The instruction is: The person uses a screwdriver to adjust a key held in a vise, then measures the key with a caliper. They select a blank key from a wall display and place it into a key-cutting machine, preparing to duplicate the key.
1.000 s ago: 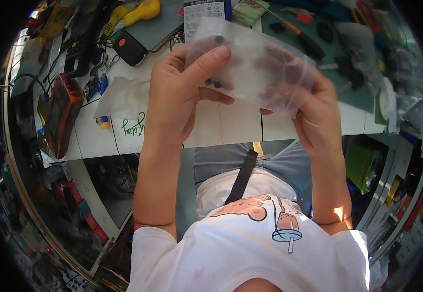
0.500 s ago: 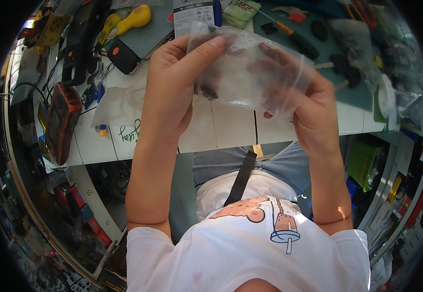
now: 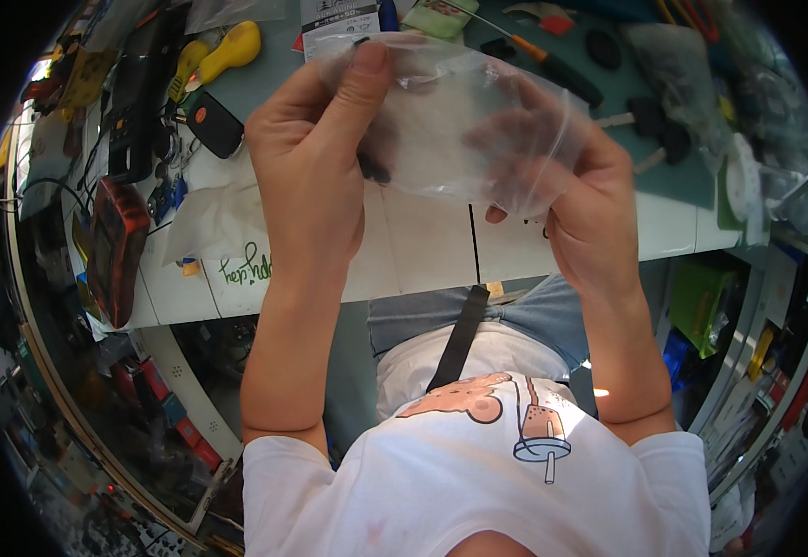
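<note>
Both of my hands hold a clear plastic zip bag [image 3: 432, 121] over the bench. My left hand [image 3: 302, 158] grips its left end, the thumb pressed on the upper left corner, with small dark pieces [image 3: 376, 170] behind or inside the lower left of the bag. My right hand [image 3: 590, 204] holds the right end, and its fingers show blurred through the plastic, one tip poking out below. Left of the bag lie a black car key fob [image 3: 216, 123] and a pale empty-looking bag [image 3: 214, 213] on the white bench top [image 3: 423, 246].
A red-black meter [image 3: 118, 251] sits at the bench's left. Behind lie yellow tools [image 3: 228, 51], an orange-handled screwdriver [image 3: 529, 48], loose keys [image 3: 655, 125] and plastic bags [image 3: 673, 79]. Shelves with boxes [image 3: 706, 302] stand below on both sides.
My left hand and its end of the bag have moved leftward and slightly up, with the thumb now higher. My right hand has shifted a little left, still on the bag.
</note>
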A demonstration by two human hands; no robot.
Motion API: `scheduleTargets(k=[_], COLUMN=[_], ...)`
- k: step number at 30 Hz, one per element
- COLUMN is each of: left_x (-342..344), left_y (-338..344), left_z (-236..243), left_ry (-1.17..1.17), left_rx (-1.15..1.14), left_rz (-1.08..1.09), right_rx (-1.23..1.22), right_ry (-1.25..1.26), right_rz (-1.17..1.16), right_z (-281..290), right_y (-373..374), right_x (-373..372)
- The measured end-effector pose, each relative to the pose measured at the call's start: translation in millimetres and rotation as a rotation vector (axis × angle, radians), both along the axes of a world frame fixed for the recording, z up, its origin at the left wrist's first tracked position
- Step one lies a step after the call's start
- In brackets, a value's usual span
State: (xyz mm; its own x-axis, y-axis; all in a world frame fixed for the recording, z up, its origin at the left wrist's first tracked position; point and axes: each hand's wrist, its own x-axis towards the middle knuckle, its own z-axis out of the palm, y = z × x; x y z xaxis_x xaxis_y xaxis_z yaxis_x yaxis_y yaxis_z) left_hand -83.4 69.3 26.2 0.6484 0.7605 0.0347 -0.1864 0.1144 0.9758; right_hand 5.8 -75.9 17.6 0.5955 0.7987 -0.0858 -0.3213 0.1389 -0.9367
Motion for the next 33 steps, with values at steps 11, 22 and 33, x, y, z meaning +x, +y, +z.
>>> scheduleTargets(k=[11, 22, 33], left_x=[5.3, -20.6, -24.3], left_y=[3.3, 4.8, -14.4], left_z=[-2.6, 3.4, -30.7], left_ry=[0.033, 0.062, 0.310], left_rx=[-0.255, -0.188, 1.176], left_rz=[-0.179, -0.054, -0.093], right_rx=[-0.045, -0.238, -0.001], right_ry=[-0.026, -0.596, -1.104], right_rz=[-0.108, -0.153, 0.458], right_z=[2.5, 12.2, 22.3], right_y=[-4.2, 9.3, 52.4], right_x=[5.2, 10.6, 66.1])
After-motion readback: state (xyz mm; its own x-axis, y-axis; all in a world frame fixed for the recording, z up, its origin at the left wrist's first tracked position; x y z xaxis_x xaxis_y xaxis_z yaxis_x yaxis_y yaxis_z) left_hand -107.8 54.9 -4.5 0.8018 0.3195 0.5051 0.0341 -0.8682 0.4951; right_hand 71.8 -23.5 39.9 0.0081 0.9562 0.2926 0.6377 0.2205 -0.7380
